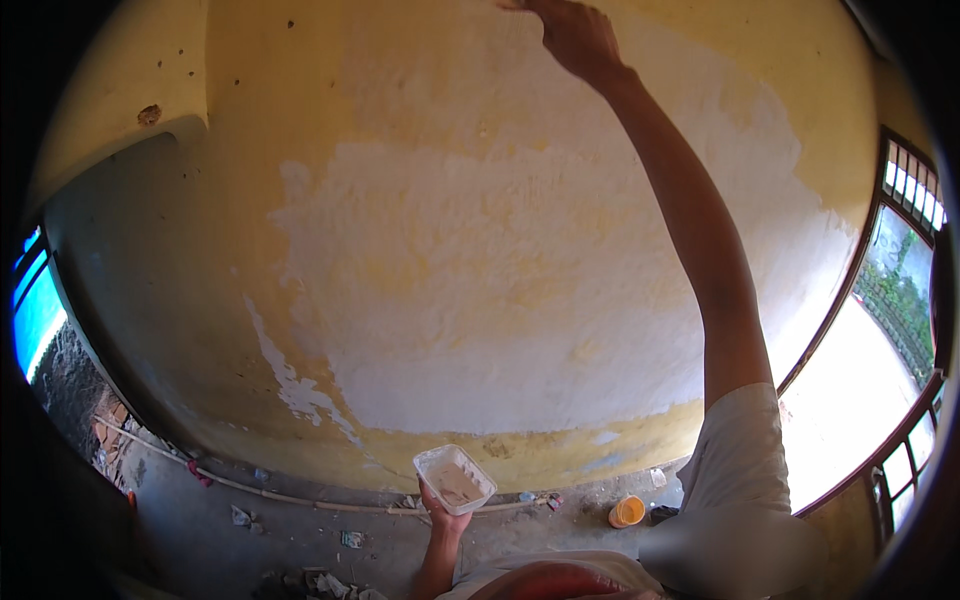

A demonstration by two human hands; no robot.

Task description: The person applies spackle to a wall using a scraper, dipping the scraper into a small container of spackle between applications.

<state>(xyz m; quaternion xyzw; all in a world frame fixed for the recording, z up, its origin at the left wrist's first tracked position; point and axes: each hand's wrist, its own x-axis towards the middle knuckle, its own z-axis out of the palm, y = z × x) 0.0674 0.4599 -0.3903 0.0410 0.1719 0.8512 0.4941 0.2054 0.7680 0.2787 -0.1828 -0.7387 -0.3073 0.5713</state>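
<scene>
My left hand [447, 514] grips a white rectangular plastic tub [424, 464] from below and the side, low in the view. Inside the tub lies pale, pinkish-white putty [458, 484]. High up, my right arm stretches toward the wall [480, 250]. At the top edge of the view, my right hand [580, 42] is closed, its fingertips partly cut off; whatever it holds there cannot be made out. The wall is yellow, with a broad patch of whitish coating spread over its middle, uneven at the edges and thinner in places.
An orange-yellow bucket [627, 512] stands on the grey floor near the wall's foot. A long pole [340, 507] lies along the wall's base. Scraps and debris [318, 584] are scattered on the floor. Bright barred windows [905, 260] open at the right, and another opening [40, 310] is at the left.
</scene>
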